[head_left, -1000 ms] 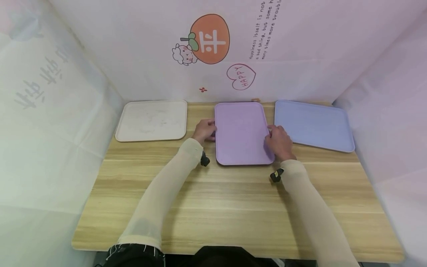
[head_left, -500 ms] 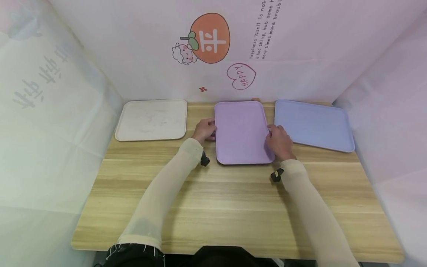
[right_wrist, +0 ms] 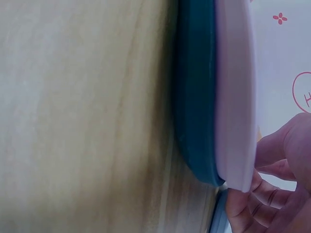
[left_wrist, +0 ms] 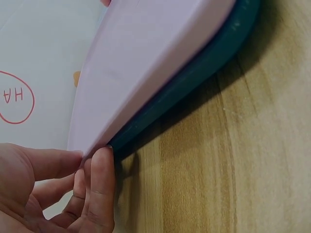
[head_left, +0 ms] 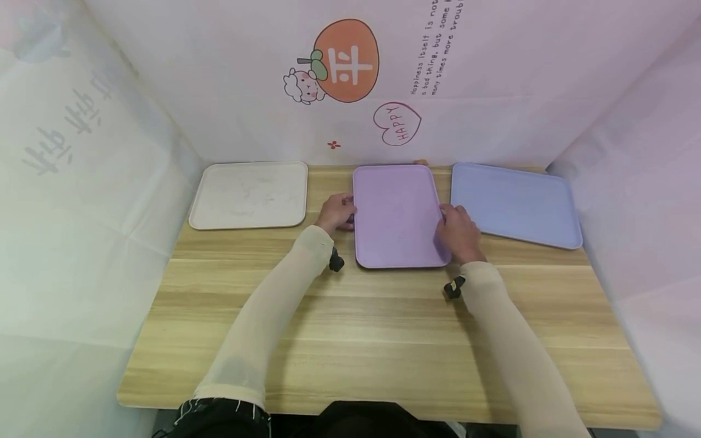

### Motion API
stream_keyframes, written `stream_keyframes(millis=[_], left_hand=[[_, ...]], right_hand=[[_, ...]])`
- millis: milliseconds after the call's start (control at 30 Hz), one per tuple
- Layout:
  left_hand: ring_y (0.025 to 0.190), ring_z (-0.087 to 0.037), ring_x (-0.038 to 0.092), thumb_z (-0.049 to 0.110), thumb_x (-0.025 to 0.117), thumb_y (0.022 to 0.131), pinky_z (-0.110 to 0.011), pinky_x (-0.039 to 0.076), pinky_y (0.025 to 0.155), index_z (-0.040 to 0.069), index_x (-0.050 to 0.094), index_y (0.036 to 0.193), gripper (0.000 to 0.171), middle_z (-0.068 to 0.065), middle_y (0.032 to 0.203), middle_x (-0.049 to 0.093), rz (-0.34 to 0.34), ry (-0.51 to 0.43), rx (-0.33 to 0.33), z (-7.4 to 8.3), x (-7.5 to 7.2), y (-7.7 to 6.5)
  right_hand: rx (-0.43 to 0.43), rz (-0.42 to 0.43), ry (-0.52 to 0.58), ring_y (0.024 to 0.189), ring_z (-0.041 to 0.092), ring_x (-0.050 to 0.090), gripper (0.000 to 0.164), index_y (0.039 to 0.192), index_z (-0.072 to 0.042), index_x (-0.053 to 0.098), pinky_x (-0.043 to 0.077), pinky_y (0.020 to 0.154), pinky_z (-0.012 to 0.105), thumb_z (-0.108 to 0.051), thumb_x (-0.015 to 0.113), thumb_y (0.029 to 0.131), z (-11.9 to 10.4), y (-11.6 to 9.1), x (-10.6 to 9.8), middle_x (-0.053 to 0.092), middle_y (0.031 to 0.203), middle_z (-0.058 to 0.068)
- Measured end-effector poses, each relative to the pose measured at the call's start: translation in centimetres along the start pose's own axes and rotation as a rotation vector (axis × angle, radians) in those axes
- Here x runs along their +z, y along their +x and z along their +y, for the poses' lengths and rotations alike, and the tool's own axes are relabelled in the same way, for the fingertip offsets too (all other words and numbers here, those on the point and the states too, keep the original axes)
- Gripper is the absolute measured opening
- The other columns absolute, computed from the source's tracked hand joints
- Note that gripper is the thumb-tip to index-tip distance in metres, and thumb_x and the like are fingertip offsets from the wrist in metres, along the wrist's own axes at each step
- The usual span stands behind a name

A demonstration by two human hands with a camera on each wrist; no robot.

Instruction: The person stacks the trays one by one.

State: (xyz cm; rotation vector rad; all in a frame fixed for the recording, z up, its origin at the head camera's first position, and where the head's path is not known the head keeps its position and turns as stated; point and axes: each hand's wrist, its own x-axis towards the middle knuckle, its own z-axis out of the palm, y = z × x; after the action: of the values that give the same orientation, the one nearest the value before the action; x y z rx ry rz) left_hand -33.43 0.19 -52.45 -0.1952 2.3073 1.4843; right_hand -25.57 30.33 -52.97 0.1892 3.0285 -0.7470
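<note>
In the head view a purple rectangular tray (head_left: 397, 216) lies near the back of the table, its long sides running front to back. My left hand (head_left: 336, 213) pinches its left rim, thumb above and fingers below, as the left wrist view shows. On the opposite side my right hand (head_left: 459, 233) grips the right rim between thumb and fingers. Directly under the purple tray sits a dark teal tray (left_wrist: 180, 85), visible in both wrist views but hidden from above. The left fingertips (left_wrist: 102, 158) are right at the seam between the two trays.
A white tray (head_left: 252, 196) lies at the back left and a light blue tray (head_left: 515, 205) at the back right, close to my right hand. Printed white sheets (head_left: 230, 79) wall the wooden table (head_left: 372, 340) behind and at both sides.
</note>
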Motion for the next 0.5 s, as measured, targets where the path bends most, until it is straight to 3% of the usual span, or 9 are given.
stream_keyframes(millis=[500], left_hand=[[0.081, -0.013, 0.066, 0.007, 0.060, 0.106, -0.024, 0.068, 0.065, 0.017, 0.056, 0.160, 0.055, -0.011, 0.134, 0.068, -0.006, -0.035, -0.004, -0.18, -0.06, 0.19]], right_hand=[[-0.004, 0.055, 0.004, 0.113, 0.058, 0.066, 0.049, 0.156, -0.005, 0.055, 0.059, 0.088, 0.074, -0.015, 0.049, 0.108, 0.28, -0.09, 0.58, 0.062, 0.134, 0.032]])
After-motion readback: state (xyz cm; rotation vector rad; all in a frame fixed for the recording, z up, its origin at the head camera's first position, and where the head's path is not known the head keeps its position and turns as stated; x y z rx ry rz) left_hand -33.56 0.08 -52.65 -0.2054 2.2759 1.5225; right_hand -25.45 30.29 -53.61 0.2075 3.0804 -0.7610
